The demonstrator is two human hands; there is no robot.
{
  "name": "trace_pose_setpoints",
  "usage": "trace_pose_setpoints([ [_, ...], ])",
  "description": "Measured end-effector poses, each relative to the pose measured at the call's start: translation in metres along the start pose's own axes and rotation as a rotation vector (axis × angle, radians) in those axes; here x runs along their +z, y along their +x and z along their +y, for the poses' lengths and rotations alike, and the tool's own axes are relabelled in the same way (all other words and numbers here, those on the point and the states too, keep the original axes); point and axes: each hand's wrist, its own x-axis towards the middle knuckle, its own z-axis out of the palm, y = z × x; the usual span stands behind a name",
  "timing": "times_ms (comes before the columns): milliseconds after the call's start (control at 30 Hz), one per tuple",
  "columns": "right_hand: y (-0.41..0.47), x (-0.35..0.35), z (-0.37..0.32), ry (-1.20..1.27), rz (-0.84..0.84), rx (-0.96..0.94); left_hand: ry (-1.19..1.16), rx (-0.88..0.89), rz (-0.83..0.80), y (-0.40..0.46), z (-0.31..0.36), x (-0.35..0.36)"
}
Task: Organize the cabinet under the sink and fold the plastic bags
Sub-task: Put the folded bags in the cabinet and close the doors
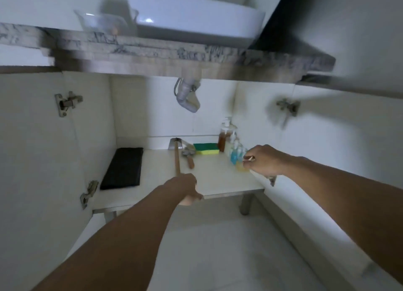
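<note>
Both hands are inside the open cabinet under the sink. Left hand [186, 189] rests at the front edge of the cabinet shelf [218, 181], its fingers curled over the lip beside the near end of a long wooden-handled tool [177, 157]; whether it grips the handle or only the edge I cannot tell. Right hand [262, 159] is closed around a small yellowish bottle [243, 167] at the near end of a row of bottles along the right wall.

Much of the sorting looks done. A dark folded stack, probably the plastic bags [122, 168], lies flat on the left of the shelf. At the back sit a green and yellow sponge [206, 149] and a shorter brush-like tool [188, 157] just beside the long one. The small blue bottles [236, 153] and a taller amber pump bottle [224, 138] stand in a line behind the one being held.

What seems left is minor: settling this last bottle into the row, perhaps straightening the two tools, then shutting the doors. No loose, unfolded bags are visible in this view, though blur hides fine detail.
</note>
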Motion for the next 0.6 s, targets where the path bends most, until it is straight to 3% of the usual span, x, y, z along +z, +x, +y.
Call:
trace_pose_setpoints([
  [167, -0.066, -0.084, 0.061, -0.034, 0.165, 0.116, -0.069, 0.163, 0.125, -0.012, 0.084, -0.05],
  [433, -0.158, -0.171, 0.168, -0.311, 0.506, 0.423, -0.07, 0.457, 0.331, -0.029, 0.232, -0.092],
  [600, -0.183, -0.18, 0.217, -0.214, 0.535, 0.502, -0.068, 0.571, 0.385, -0.026, 0.315, -0.098],
])
